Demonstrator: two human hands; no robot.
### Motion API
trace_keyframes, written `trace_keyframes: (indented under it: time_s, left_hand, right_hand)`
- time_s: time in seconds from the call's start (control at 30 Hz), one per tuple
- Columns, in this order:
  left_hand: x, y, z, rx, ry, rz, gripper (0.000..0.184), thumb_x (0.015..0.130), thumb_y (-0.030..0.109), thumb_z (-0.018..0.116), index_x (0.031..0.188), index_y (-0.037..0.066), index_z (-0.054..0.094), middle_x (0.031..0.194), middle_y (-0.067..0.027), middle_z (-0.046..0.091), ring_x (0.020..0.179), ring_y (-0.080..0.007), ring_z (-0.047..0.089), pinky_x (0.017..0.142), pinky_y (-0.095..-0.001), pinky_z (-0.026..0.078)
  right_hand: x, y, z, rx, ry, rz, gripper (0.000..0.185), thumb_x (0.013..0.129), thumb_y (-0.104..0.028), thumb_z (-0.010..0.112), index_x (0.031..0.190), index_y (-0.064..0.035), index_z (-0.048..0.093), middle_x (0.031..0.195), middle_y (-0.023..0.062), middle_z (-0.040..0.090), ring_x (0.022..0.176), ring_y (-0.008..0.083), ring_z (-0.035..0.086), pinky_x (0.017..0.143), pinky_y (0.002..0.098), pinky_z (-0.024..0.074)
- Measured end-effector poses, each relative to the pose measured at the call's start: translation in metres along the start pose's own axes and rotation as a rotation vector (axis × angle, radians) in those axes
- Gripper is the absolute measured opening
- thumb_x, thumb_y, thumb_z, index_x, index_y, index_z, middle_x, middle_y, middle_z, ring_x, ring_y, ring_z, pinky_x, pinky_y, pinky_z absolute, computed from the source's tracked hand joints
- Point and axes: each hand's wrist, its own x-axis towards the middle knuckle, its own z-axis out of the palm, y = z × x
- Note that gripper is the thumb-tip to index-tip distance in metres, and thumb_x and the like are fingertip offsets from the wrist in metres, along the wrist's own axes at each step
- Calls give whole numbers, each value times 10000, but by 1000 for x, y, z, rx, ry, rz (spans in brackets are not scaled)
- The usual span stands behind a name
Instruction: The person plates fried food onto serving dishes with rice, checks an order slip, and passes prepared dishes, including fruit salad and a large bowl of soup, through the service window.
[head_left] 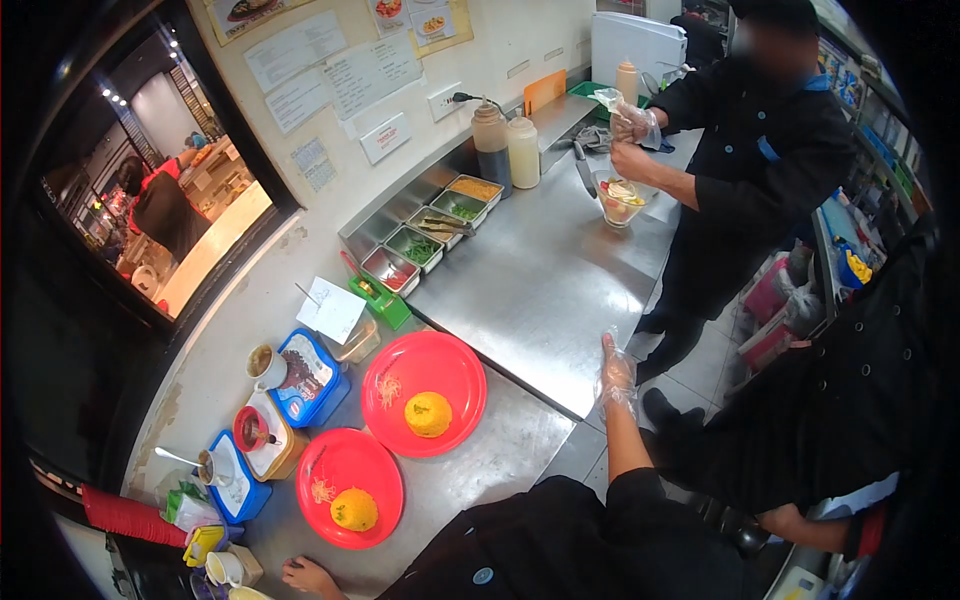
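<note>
My left hand [308, 578] is at the bottom edge, low over the steel counter, fingers curled; a small dark spot shows at them, too small to name. In a clear plastic glove, my right hand [618, 376] rests at the edge of the steel table, fingers stretched out, holding nothing I can see. Nearest my left hand is a red plate [345, 450] with a yellow rice mound [354, 510] and a little pile of pale shreds [322, 489]. A second red plate [460, 365] bears another rice mound [428, 414] and more shreds [388, 389].
Blue-rimmed tubs [335, 392] and cups line the wall beside a green tape dispenser [385, 305]. Steel trays [425, 262] hold chopped ingredients; two sauce bottles [523, 153] stand behind. A co-worker [770, 150] handles a plastic glove above a glass dessert cup [620, 203]. Another person [830, 380] stands right.
</note>
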Motion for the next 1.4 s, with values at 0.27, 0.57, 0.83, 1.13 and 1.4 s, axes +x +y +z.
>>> trace_keyframes:
  time_s: [0.27, 0.57, 0.83, 1.13, 1.4]
  left_hand:
    - [1, -2, 2, 19, 0, -5, 281, 834, 292, 525, 1038, 100, 548, 1026, -132, 492, 949, -326, 516, 780, -471, 434]
    - [-1, 5, -4, 25, -21, -37, 275, 835, 296, 538, 1046, 119, 542, 1033, -121, 489, 973, -323, 519, 782, -479, 444]
    - [-3, 12, -16, 21, -65, -57, 277, 845, 287, 532, 1059, 111, 536, 1051, -127, 487, 992, -324, 508, 810, -481, 433]
    - [-11, 27, -32, 20, -61, -51, 293, 832, 260, 545, 1068, 88, 530, 1055, -142, 486, 991, -335, 499, 820, -477, 420]
    - [-16, 22, -33, 270, 259, 187, 514, 806, 435, 556, 1119, 28, 549, 1097, -238, 549, 913, -385, 578, 742, -484, 491]
  right_hand:
    - [-8, -8, -2, -1, -4, 37, 876, 748, -619, 630, 1203, 117, 489, 1144, 255, 562, 1043, 343, 548, 911, 410, 410]
    - [1, 4, 3, 12, 37, -2, 839, 769, -606, 615, 1198, 106, 499, 1156, 267, 555, 1055, 364, 545, 921, 416, 408]
    - [28, 29, 13, -7, 21, -15, 863, 776, -607, 608, 1213, 123, 463, 1129, 273, 563, 1037, 376, 557, 922, 425, 410]
    - [129, -7, 61, -246, 124, -860, 357, 779, -207, 644, 1055, 0, 553, 882, 183, 582, 761, 340, 583, 683, 459, 466]
    - [161, -191, 124, 994, -245, -7, 456, 896, -387, 572, 1169, -64, 403, 923, 190, 526, 673, 312, 572, 572, 340, 509]
